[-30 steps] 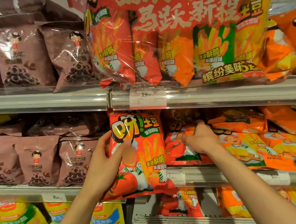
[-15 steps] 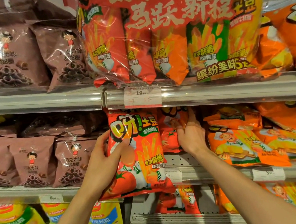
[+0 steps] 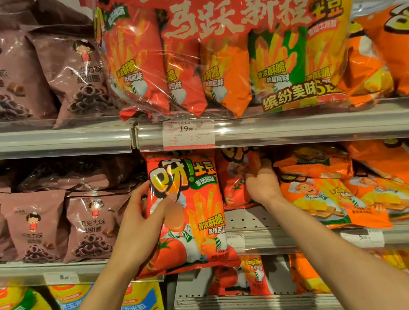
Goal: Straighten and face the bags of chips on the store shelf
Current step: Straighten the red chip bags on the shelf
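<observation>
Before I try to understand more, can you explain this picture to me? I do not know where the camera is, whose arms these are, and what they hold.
The camera sits on a person's head and looks forward and down, so the two bare arms belong to that person. They stand before a store shelf of snack bags. The left hand holds a big red chip bag upright at the shelf's front edge, thumb on its face. The right hand reaches deeper and grips a second red bag standing behind. Brown bags stand to the left, orange bags lie to the right. A price tag hangs on the rail above.
</observation>
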The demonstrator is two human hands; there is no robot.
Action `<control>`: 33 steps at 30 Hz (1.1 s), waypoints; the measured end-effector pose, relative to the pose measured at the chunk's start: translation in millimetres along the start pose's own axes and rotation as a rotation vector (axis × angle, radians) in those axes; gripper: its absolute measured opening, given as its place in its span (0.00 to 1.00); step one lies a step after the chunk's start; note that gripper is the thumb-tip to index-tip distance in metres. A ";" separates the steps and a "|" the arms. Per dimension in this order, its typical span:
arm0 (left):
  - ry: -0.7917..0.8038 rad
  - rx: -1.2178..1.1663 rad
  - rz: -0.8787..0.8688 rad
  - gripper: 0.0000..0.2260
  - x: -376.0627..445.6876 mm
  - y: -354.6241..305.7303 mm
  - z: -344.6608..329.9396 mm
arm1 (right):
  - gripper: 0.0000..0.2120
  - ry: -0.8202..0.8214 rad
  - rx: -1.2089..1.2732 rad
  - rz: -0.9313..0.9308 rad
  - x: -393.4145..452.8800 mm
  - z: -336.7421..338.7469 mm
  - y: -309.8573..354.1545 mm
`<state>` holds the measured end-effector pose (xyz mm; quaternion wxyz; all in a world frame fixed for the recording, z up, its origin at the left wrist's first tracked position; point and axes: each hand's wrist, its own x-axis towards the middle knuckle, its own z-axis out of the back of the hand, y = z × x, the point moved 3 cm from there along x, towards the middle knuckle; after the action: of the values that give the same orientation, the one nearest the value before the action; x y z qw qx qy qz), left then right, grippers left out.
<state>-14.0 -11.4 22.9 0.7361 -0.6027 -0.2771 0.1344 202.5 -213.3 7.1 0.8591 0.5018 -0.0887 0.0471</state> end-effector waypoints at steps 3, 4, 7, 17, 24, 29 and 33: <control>-0.001 0.002 -0.006 0.24 0.1 0.0 0.7 | 0.21 -0.056 0.006 0.067 2.3 -7.8 3.4; -0.002 0.003 -0.006 0.24 0.2 0.3 1.0 | 0.22 -0.063 0.007 0.077 1.5 -10.0 6.2; -0.010 -0.002 -0.014 0.23 -0.6 1.6 0.5 | 0.26 -0.003 -0.043 0.063 2.1 -17.8 5.9; 0.011 0.014 -0.042 0.25 -0.5 3.5 -7.4 | 0.26 0.252 -0.022 -0.005 -11.3 9.6 11.9; 0.045 0.037 -0.073 0.29 6.2 7.1 -32.0 | 0.22 0.312 0.103 0.128 -44.6 51.2 16.6; 0.046 0.168 -0.111 0.33 17.8 5.6 -67.6 | 0.24 0.534 0.299 0.043 -68.6 53.9 18.3; 0.066 0.225 -0.087 0.39 29.7 4.3 -90.4 | 0.27 0.450 0.411 -0.013 -61.7 44.4 19.0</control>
<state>62.2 -68.0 15.2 0.8131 -0.5077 -0.2617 0.1125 134.2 -242.0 32.3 0.7381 0.6426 0.1183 0.1683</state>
